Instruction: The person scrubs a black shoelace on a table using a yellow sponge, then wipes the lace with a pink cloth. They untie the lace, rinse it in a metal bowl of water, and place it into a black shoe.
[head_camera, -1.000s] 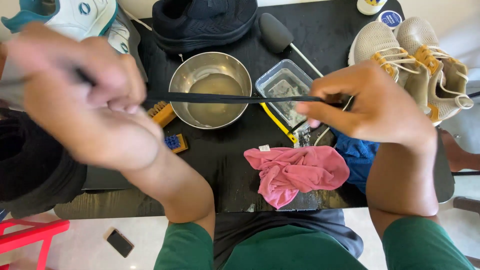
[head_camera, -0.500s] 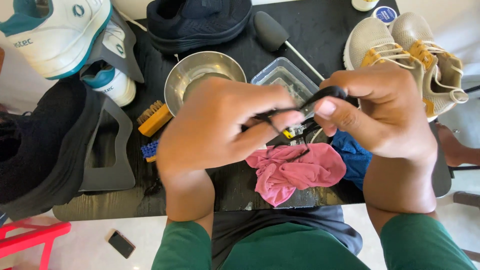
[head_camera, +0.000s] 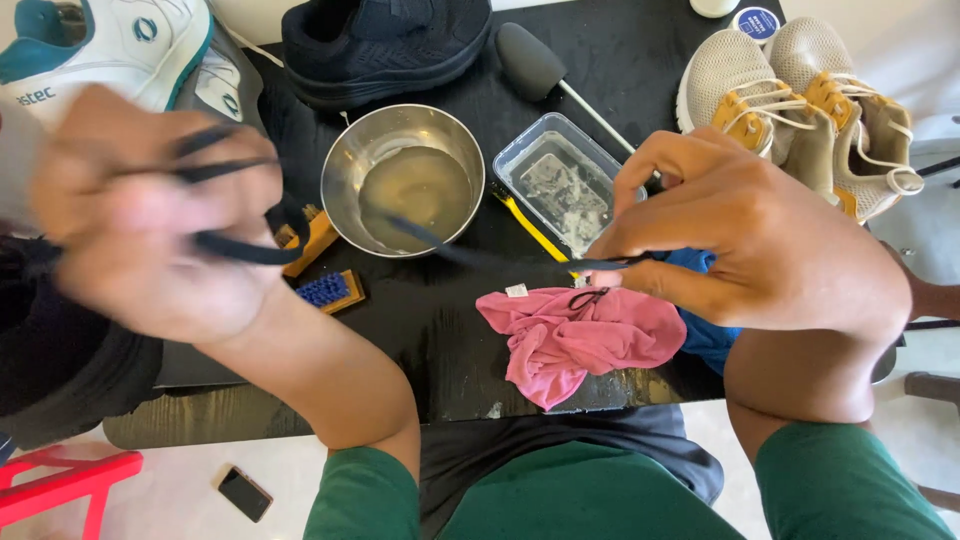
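Observation:
My left hand (head_camera: 150, 210) is blurred at the left and grips one end of a black shoelace (head_camera: 470, 255). The lace stretches across to my right hand (head_camera: 740, 235), which pinches its other end above a crumpled pink cloth (head_camera: 570, 335). Under the stretched lace stands a steel bowl (head_camera: 345, 170) of murky water. A black shoe (head_camera: 60, 350) lies under my left forearm at the left edge.
On the black table (head_camera: 440, 330) are a clear plastic tub (head_camera: 565, 185) of soapy water, a yellow brush (head_camera: 530, 225), wooden brushes (head_camera: 325, 285), a black sneaker (head_camera: 385, 40), beige sneakers (head_camera: 800, 100), a white-and-teal sneaker (head_camera: 100, 45), a blue cloth (head_camera: 710, 335). A phone (head_camera: 244, 493) lies on the floor.
My hands were close together half a second ago; now the left has swept out to the left, pulling the black lace taut again. The right hand stayed over the pink cloth.

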